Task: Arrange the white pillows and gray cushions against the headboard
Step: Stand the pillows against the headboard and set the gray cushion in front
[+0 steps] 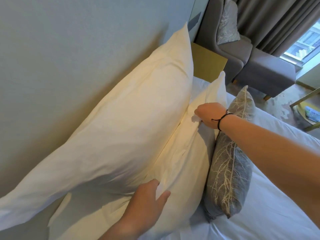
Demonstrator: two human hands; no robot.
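Two white pillows stand on edge along the pale headboard wall [52, 58]. The back pillow [121, 118] leans on the wall; the front pillow [188, 149] rests against it. A gray cushion [228, 174] with a pale branch pattern leans on the front pillow's bed side. My right hand [208, 115], a black cord on its wrist, pinches the top edge of the front pillow. My left hand [147, 201] lies flat, fingers spread, on the lower end of the same pillow.
White bed sheet [268, 205] spreads to the right. A yellow bedside table [207, 64] sits past the pillows. Beyond it stands a gray armchair [256, 66] holding another patterned cushion [226, 26], with gray curtains [277, 19] and a window [304, 44].
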